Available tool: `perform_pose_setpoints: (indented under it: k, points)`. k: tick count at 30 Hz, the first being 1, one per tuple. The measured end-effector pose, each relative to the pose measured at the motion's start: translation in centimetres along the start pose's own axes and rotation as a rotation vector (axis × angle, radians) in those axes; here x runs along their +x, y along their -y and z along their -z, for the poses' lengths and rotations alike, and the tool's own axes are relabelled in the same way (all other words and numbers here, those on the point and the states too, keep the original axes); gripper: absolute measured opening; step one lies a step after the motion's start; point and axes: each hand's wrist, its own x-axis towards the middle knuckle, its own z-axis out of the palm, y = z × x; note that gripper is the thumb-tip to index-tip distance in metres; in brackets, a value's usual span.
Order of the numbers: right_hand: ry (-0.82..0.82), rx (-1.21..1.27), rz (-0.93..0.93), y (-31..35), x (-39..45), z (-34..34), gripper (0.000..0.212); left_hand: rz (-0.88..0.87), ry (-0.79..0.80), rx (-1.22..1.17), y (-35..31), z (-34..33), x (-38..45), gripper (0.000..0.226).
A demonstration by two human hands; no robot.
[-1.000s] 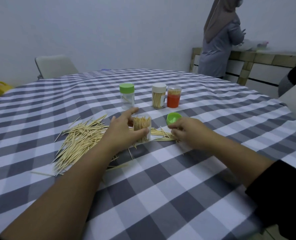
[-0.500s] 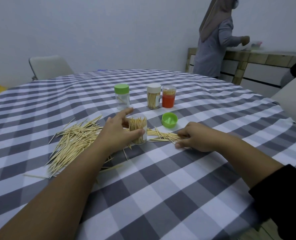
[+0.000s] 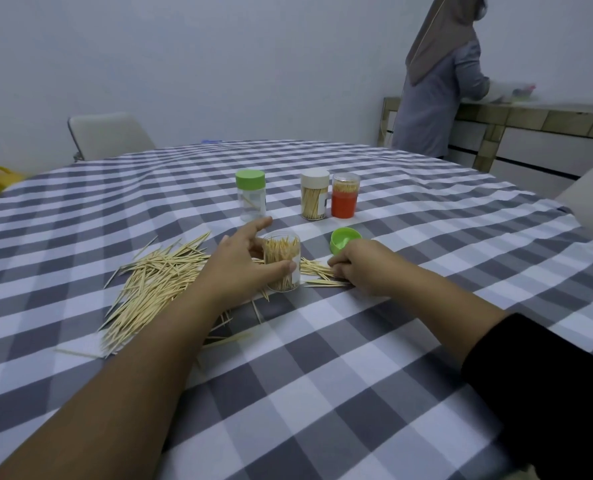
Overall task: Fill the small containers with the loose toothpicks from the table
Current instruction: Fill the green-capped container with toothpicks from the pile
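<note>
My left grip [image 3: 243, 268] clamps the open jar [image 3: 282, 260], half full, upright on the worktop [image 3: 357, 375]. My right grip [image 3: 360, 268] pinches toothpicks [image 3: 317, 271] from the small heap; the big heap [image 3: 156, 282] lies left. One loose cap [image 3: 344, 240], then three capped jars [image 3: 315, 199]. Open cloth nearest me.

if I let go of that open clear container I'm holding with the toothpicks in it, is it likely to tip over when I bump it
Probably fairly tippy: the open container is taller than wide, and looks like light thin plastic. With its green cap off, a knock would likely spill toothpicks. The left hand gripping it seems wise.
</note>
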Motion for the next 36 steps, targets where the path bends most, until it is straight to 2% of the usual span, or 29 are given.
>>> perform_pose_setpoints:
  k: [2, 4, 7, 12, 15, 17, 20, 24, 32, 36]
  points:
    - [0.015, 0.064, 0.025, 0.0, -0.2, 0.1, 0.037, 0.001, 0.004, -0.013, 0.1, 0.1, 0.0, 0.082]
    - [0.096, 0.079, 0.065, -0.1, -0.6, 0.4, 0.051, -0.002, 0.009, -0.028, 0.1, 0.2, 0.0, 0.083]
    - [0.156, -0.022, 0.107, 0.5, -0.9, 0.4, 0.068, -0.009, 0.017, -0.044, -0.2, 0.2, -0.1, 0.083]
    - [0.050, -0.328, 0.132, 2.6, 0.1, -0.6, 0.052, -0.027, 0.014, -0.044, -0.6, 0.1, -0.3, 0.083]
    - [0.071, -0.417, 0.034, 3.7, 0.6, -0.9, 0.043, -0.027, 0.006, -0.011, -0.8, 0.2, -0.4, 0.084]
    - [0.035, -0.380, -0.008, 3.8, 0.7, -1.5, 0.039, -0.023, 0.007, -0.007, -0.8, 0.1, -0.5, 0.084]
    - [-0.098, -0.360, 0.040, 3.6, 0.2, -2.3, 0.032, -0.032, 0.007, 0.004, -0.9, 0.0, -0.5, 0.085]
    - [-0.198, -0.358, 0.061, 3.3, 0.1, -2.6, 0.029, -0.023, 0.012, 0.023, -1.0, -0.1, -0.5, 0.085]
    - [-0.207, -0.315, 0.010, 2.7, 0.2, -1.8, 0.028, -0.009, 0.020, 0.001, -1.1, 0.0, -0.6, 0.086]
    - [-0.208, -0.131, -0.054, 2.4, 0.5, -0.9, 0.026, -0.004, 0.009, -0.020, -1.1, 0.0, -0.6, 0.086]
